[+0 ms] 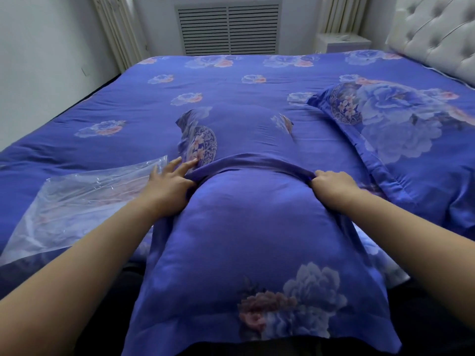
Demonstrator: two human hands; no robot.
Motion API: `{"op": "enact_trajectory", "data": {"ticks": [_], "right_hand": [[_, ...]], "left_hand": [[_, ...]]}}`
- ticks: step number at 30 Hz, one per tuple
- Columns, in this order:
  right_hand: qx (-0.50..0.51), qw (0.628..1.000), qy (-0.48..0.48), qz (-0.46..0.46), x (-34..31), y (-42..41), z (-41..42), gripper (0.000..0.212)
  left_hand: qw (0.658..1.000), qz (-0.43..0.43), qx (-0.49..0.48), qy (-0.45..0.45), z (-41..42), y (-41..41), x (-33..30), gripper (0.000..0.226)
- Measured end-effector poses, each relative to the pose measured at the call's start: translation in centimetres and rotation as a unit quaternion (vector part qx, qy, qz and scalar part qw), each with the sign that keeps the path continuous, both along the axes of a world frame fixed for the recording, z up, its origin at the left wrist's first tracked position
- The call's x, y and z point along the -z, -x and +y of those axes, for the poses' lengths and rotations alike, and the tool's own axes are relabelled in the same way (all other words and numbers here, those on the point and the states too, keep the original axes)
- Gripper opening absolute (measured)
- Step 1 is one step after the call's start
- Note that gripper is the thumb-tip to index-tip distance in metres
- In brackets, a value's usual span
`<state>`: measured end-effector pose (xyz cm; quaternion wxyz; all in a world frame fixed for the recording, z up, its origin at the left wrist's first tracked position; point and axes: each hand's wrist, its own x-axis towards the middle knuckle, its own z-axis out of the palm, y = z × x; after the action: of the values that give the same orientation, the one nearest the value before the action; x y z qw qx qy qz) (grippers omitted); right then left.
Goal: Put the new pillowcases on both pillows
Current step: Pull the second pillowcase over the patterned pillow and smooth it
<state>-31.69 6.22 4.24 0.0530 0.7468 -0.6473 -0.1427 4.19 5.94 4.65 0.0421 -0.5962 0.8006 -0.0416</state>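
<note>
Two pillows lie on the bed [128, 104]: a cased pillow [401, 124] far right, and a near pillow [244, 227] half inside its pillowcase [246, 140]. Left hand [171, 185] and right hand [334, 185] each pinch the case's hem. One plastic bag [84, 199] lies left.

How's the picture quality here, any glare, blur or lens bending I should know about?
Head view: dim, cool, even light with no hard shadows; white glare streaks on the plastic bag; wide-angle bending bows the bed edges and stretches both forearms; slight motion smear on the pillowcase corners past the left hand and right hand; the far vent looks soft.
</note>
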Motion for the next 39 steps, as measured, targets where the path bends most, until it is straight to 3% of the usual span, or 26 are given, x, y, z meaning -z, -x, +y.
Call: {"op": "enact_trajectory", "data": {"ticks": [4,7,9,12,15,20,22,24,29,32,34,36,39], "right_hand": [[0.028,0.994,0.110,0.008,0.7,-1.3,0.0,0.029],[0.047,0.984,0.166,-0.042,1.2,-0.3,-0.3,0.022],[0.039,0.971,0.214,-0.096,1.7,0.0,-0.2,0.005],[0.018,0.954,0.256,-0.158,2.7,0.0,-0.2,0.021],[-0.023,0.946,0.284,-0.152,2.4,-0.3,0.6,0.009],[0.048,0.977,0.174,-0.110,1.5,-0.2,0.1,0.019],[0.060,0.985,0.126,-0.100,0.7,-0.7,-0.1,0.026],[0.024,0.984,0.145,-0.095,0.2,-0.7,-0.1,0.026],[-0.115,0.920,0.334,-0.171,-1.0,-0.1,0.2,0.033],[-0.147,0.880,0.405,-0.200,-1.7,-0.4,0.7,0.037],[-0.133,0.858,0.432,-0.243,-1.5,-0.5,1.4,0.031],[-0.097,0.859,0.414,-0.286,-1.4,-0.6,1.9,0.035],[-0.066,0.924,0.230,-0.298,-2.0,-2.0,1.4,0.042]], "left_hand": [[0.990,-0.097,-0.097,0.022,0.2,1.0,0.3,0.031],[0.979,-0.070,-0.148,0.121,-0.3,1.1,1.0,0.023],[0.973,-0.054,-0.140,0.174,-0.3,1.2,1.5,0.015],[0.969,-0.020,-0.091,0.230,-0.5,1.1,2.0,0.007],[0.966,-0.013,-0.069,0.249,-0.4,0.7,2.4,0.012],[0.979,0.023,-0.137,0.146,-0.3,1.6,2.1,0.016],[0.978,0.030,-0.140,0.150,-0.1,1.5,1.9,0.021],[0.974,0.057,-0.095,0.200,0.7,1.3,1.6,0.019],[0.936,0.080,0.043,0.341,1.6,0.7,0.4,0.016],[0.883,0.202,0.040,0.422,1.9,1.6,-0.7,0.010],[0.864,0.275,0.020,0.421,2.2,1.6,-0.9,0.005],[0.885,0.308,-0.025,0.349,2.4,1.7,-0.9,0.031],[0.927,0.285,-0.044,0.241,1.8,2.8,-1.6,0.041]]}}
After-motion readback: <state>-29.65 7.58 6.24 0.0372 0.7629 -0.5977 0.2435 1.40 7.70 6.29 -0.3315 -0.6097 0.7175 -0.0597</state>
